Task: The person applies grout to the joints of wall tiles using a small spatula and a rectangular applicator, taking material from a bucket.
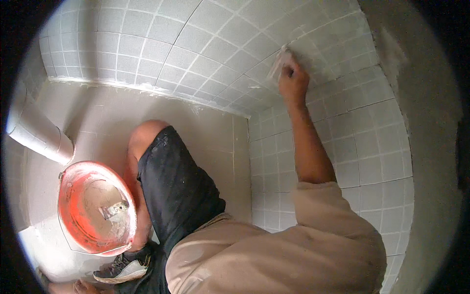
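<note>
My right hand (293, 81) is closed on a pale flat piece (277, 67), pressed against the grey tiled wall (215, 51). It looks like a scraper or spreader, but its exact kind is blurred. Whitish paste is smeared over the tiles beside the hand, and pale joint lines run between them. To my left stands an orange bucket (73, 206) with a wire handle, holding greyish paste. A paste-coated tool (113, 209) with a flat blade lies in it. A patch of skin at the lower left edge is cut off; whether it is my left hand or part of my leg, I cannot tell.
A white pipe (41, 132) rises from the floor behind the bucket. My bent knee (149, 134) and shoe (125, 267) are close by the bucket. Two tiled walls meet at a corner ahead, above a beige floor (205, 147). Bare grey plaster (431, 147) borders the tiles at right.
</note>
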The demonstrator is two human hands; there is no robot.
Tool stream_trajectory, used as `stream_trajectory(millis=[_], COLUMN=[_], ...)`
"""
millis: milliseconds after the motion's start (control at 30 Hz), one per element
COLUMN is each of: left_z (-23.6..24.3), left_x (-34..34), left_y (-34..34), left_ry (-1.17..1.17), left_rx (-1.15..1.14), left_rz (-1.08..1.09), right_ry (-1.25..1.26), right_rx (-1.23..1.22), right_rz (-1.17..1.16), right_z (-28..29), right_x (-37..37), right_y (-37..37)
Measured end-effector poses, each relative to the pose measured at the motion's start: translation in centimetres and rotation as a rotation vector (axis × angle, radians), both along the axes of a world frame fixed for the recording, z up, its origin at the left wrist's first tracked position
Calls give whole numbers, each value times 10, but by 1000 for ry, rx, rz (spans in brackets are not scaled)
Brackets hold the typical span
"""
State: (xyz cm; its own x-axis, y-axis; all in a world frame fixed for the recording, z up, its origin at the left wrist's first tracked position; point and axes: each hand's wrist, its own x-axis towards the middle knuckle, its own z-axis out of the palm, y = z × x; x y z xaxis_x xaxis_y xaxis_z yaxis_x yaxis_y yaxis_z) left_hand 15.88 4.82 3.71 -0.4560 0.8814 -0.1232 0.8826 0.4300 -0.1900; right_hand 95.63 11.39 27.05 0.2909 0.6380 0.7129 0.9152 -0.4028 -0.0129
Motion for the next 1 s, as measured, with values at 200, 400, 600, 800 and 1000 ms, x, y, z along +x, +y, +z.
stream_trajectory(millis=[200,400,600,800,1000], left_z=[-17,-26,-46,-53,-12], left_x=[-10,-27,-46,-52,-21], left_y=[-10,-20,-31,-33,-12], left_ry=[-11,32,85,107,-51], left_rx=[16,60,104,112,-73], left_rz=[-11,-31,-98,-104,42], right_ry=[857,651,600,91,-413], right_rx=[656,484,896,433,275], right_rz=[238,293,286,465,-62], right_z=[69,85,150,156,173], right_x=[-12,6,35,26,9], right_y=[-6,-20,-5,36,19])
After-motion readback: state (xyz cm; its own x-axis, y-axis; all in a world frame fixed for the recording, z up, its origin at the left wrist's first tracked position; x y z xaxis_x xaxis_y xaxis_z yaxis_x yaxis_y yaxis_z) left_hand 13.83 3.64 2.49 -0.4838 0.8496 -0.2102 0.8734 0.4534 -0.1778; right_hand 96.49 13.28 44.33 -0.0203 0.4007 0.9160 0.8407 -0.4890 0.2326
